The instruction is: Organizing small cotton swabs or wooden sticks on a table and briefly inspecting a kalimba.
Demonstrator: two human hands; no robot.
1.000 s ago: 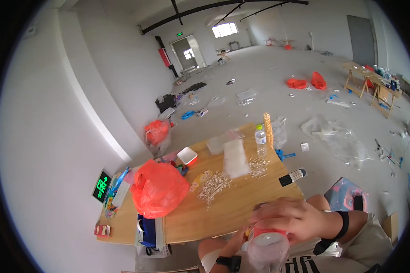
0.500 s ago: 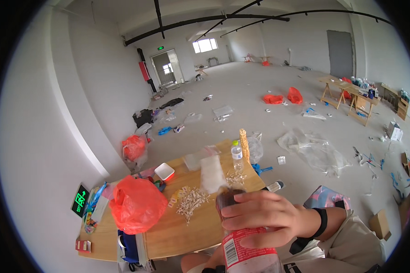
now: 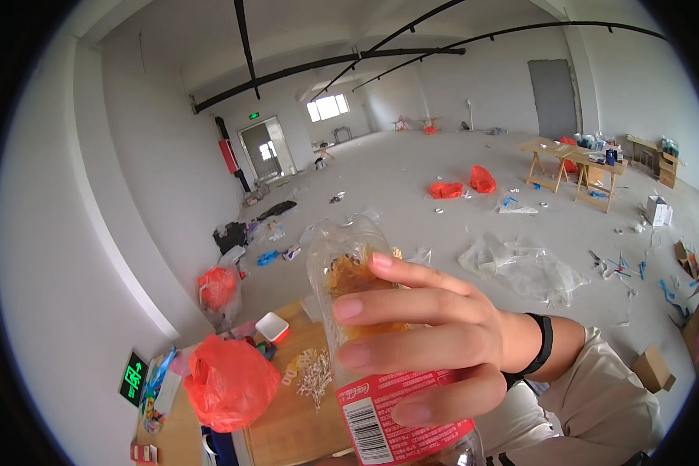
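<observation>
Yep, right grip [image 3: 454, 338] clamped round red-labelled bottle [image 3: 349, 276].
Bottle tilted; red bag [image 3: 233, 384], swabs [image 3: 314, 378] on table [image 3: 283, 431]. Left grip: can't tell.

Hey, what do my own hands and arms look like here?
Your right hand is ungloved, with a narrow black band around the wrist. The visible forearm is bare, meeting loose cream cloth that may be clothing. Your left hand doesn't show.

Workshop-like hall [image 3: 489, 89]: ceiling pipes [image 3: 412, 53], trestle table [image 3: 550, 147], littered floor [image 3: 380, 177].
</observation>
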